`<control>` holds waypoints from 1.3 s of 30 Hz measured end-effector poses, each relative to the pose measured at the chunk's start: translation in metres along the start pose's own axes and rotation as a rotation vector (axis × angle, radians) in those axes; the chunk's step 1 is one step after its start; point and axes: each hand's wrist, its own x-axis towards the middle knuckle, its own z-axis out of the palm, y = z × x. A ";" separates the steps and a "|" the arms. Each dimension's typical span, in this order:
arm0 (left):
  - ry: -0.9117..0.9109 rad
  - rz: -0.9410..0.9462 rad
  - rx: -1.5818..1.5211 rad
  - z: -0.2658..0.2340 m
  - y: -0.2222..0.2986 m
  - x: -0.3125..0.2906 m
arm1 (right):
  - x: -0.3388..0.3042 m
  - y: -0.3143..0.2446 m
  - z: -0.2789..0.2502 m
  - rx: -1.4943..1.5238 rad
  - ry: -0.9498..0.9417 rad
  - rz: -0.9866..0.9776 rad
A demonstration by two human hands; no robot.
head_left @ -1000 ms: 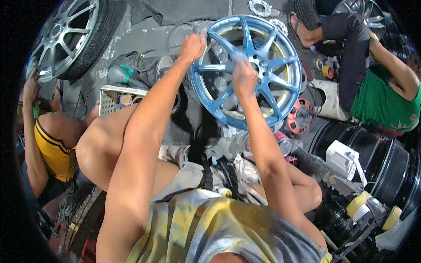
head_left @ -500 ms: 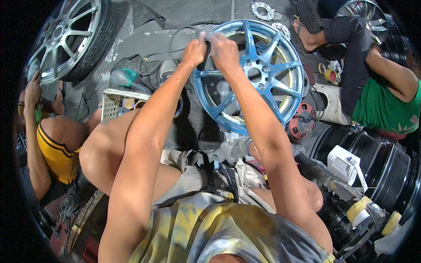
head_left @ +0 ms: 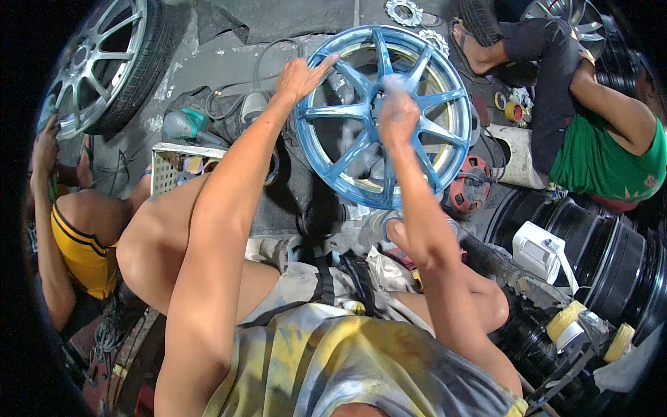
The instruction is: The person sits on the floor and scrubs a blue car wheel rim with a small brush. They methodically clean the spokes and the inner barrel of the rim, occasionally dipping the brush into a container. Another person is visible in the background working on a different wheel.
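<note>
A blue multi-spoke wheel rim (head_left: pixel 345 149) lies face up in front of me, with a shiny inner barrel behind its spokes. At its upper left edge, my left hand (head_left: pixel 300 78) grips the rim, one digit stretched along the lip and the other fingers partly hidden. Over the hub area, my right hand (head_left: pixel 398 119) is curled, its fingertips smeared by motion. A pale blur shows at those fingertips; whatever it is cannot be made out. My right hand and wrist cover part of the hub and spokes.
Left of the rim are a cream plastic basket (head_left: pixel 164 182), a teal power tool (head_left: pixel 186 125) and a cable. A person in yellow shorts (head_left: pixel 87 243) handles a tyred silver wheel (head_left: pixel 90 61). At right sit a person in green (head_left: pixel 611 154), a red reel (head_left: pixel 471 186) and black barrels (head_left: pixel 590 257).
My right hand has moved from the rim's upper left edge, rightward and down to the hub area. My left hand stays at the edge. The whole view has shifted slightly.
</note>
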 end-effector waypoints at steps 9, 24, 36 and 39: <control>0.462 0.353 0.157 0.001 -0.008 -0.017 | -0.034 -0.030 -0.183 -0.284 -0.938 0.067; -0.122 0.332 0.367 0.023 0.020 -0.077 | -0.167 0.008 -0.133 0.684 -0.335 1.179; -0.363 -0.007 -0.172 0.147 0.046 -0.174 | -0.016 0.018 -0.227 0.318 0.061 0.502; -0.579 0.280 0.131 0.100 0.061 -0.175 | -0.014 0.005 -0.224 0.148 -0.051 0.511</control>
